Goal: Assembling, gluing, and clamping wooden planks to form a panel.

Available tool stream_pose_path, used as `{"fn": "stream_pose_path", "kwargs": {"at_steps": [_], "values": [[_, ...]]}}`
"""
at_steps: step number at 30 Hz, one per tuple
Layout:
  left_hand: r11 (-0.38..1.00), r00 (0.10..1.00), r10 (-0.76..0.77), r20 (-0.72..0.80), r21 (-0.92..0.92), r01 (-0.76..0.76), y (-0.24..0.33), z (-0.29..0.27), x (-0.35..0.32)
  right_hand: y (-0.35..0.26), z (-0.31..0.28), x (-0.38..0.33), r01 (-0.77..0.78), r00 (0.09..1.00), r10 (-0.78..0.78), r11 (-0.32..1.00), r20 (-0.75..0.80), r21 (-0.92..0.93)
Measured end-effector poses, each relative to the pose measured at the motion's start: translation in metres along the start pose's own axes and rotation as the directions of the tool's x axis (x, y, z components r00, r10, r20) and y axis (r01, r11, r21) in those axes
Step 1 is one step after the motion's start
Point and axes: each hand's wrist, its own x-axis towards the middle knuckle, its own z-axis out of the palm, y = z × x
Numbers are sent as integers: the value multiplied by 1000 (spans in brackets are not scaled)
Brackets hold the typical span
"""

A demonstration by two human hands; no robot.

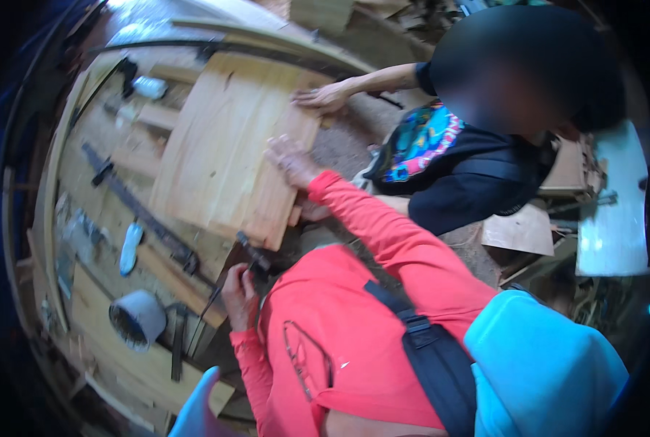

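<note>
A pale panel of joined wooden boards [216, 138] lies tilted across the workbench. My right hand [292, 160] rests on its right side, fingers spread. Beside the panel's near corner is a dark metal clamp [256, 255]. Next to that clamp, my left hand [240, 295] has its fingers curled; what they grip is hidden. A co-worker's hand [323, 97] presses flat on the panel's far right edge. Their other forearm passes below my right sleeve, its hand partly hidden near a small wood block [294, 215] at the panel's side.
On the bench to the left lie a long bar clamp [143, 211], a pale blue bottle [130, 247], a hammer [179, 342] and a white tub [139, 320]. Farther back is a whitish bottle [150, 87]. The co-worker in dark clothes [463, 178] crouches at the right.
</note>
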Motion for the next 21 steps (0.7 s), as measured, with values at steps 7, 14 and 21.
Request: {"fn": "stream_pose_path", "kwargs": {"at_steps": [7, 14, 21], "values": [[999, 999, 31, -43, -25, -32, -14, 1, -2, -23, -23, -43, -121, 992, 121, 992, 19, 28], [999, 1000, 4, 7, -32, -4, -12, -10, 1, -57, -33, -75, -120, 981, 86, 974, 176, 191], [998, 998, 60, 19, -34, -59, -23, -17, 5, -87, -38, -88, -147, 943, 89, 976, 320, 163]]}}
